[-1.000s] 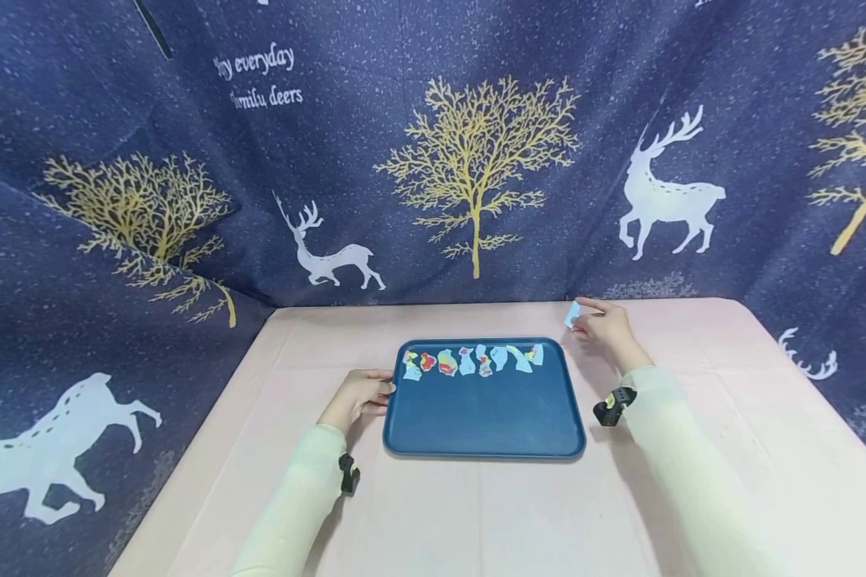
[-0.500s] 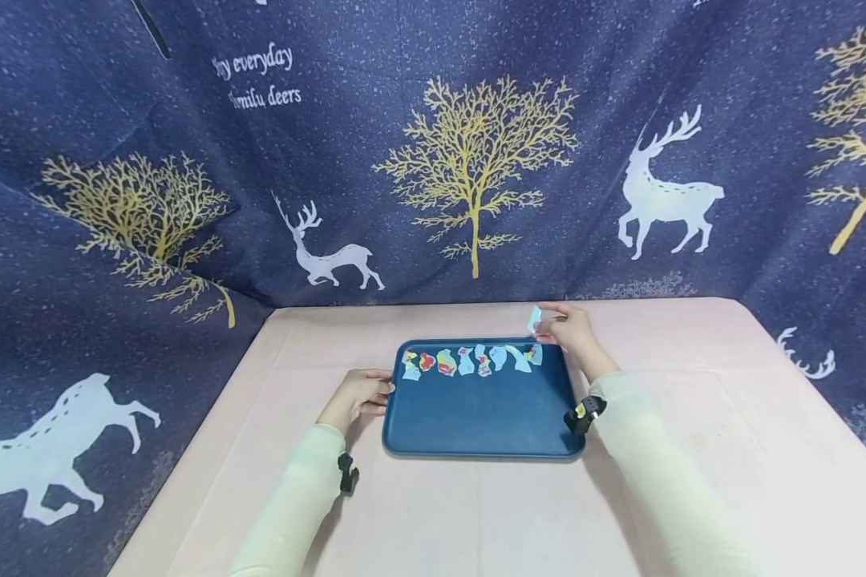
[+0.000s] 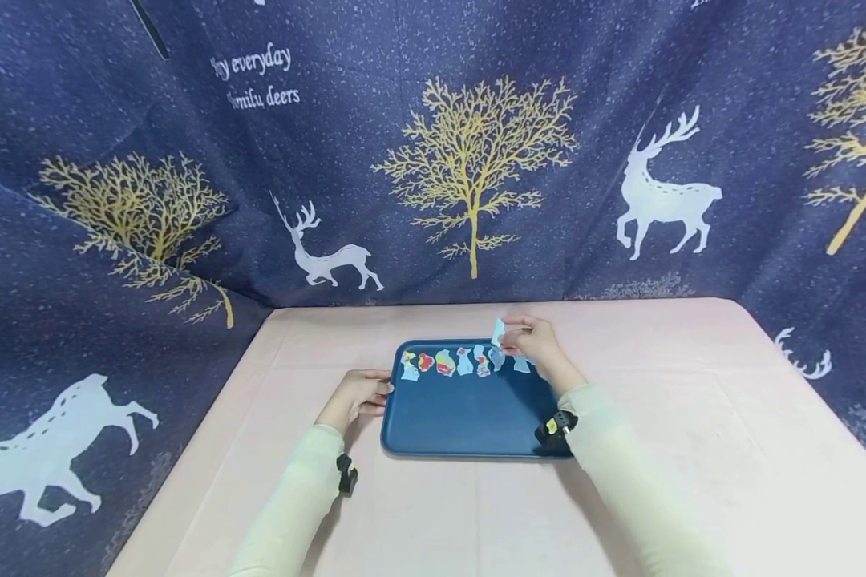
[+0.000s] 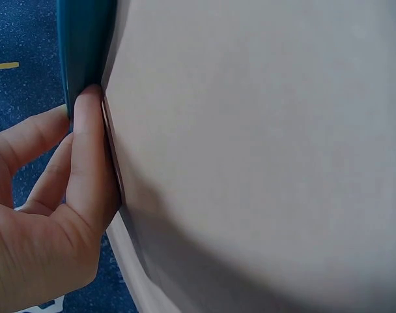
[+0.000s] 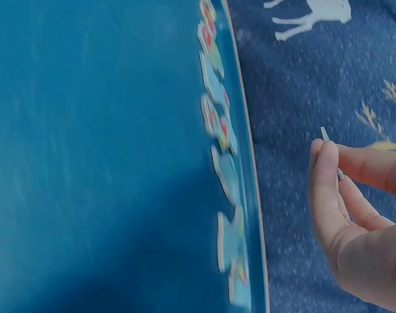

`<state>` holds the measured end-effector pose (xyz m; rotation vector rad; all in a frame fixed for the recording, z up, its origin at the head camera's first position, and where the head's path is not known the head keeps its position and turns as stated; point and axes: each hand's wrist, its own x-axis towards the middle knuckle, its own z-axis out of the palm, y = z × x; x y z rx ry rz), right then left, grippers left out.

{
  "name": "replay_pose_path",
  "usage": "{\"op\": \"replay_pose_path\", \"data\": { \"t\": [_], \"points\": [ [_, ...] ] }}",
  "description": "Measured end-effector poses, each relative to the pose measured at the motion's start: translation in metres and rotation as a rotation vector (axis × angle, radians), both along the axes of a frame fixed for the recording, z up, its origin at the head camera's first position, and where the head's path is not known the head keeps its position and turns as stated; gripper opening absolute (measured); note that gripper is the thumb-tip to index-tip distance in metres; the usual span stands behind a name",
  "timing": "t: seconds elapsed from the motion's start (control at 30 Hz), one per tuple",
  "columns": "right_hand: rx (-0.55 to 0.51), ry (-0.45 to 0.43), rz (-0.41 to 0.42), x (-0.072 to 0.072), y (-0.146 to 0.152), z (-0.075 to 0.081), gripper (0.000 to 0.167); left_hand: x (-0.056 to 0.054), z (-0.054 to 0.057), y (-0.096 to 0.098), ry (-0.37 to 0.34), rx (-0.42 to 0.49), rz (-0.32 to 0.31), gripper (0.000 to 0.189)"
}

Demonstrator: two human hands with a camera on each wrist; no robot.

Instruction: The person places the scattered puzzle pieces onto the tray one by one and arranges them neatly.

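Observation:
A blue tray (image 3: 469, 417) lies on the table, a row of several colourful puzzle pieces (image 3: 445, 362) along its far side. At the tray's left rim my left hand (image 3: 361, 393) holds the edge between thumb and fingers; in the left wrist view the fingertips (image 4: 88, 98) lie against the tray's side. Over the far rim, my right hand (image 3: 534, 340) pinches a pale blue puzzle piece (image 3: 498, 332) upright between thumb and fingers. In the right wrist view only thin slivers of that held piece (image 5: 324, 134) show. The right hand covers part of the row's right end.
A pink cloth covers the table (image 3: 433, 513) around the tray. Behind and to the sides hangs a dark blue curtain (image 3: 418, 240) printed with deer and trees. The right forearm (image 3: 621, 473) reaches over the tray's right side, casting a shadow on it.
My right hand has moved left with the puzzle piece, from beyond the tray's far right corner to over the far rim. The left hand stays at the left rim.

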<state>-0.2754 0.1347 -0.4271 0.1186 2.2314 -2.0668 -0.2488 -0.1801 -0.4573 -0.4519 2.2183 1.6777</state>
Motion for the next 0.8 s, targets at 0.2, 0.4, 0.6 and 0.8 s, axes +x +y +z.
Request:
{"op": "replay_pose_path", "data": {
  "t": [0.2,0.4,0.6,0.8],
  "points": [
    [-0.033,-0.031,0.038,0.004,-0.022,-0.005,0.042,0.000,0.000,0.000,-0.001,-0.001,0.006,0.043],
    [-0.043,-0.047,0.079,0.009,-0.043,-0.009,0.040,0.000,0.000,0.001,0.001,-0.008,0.008,0.043],
    [-0.070,-0.046,0.102,0.013,-0.064,-0.016,0.037,0.000,0.000,0.001,0.006,-0.014,-0.001,0.043],
    [-0.091,-0.069,0.126,0.018,-0.088,-0.020,0.037,0.000,0.001,0.001,0.001,-0.013,-0.007,0.042]
  ]
}}
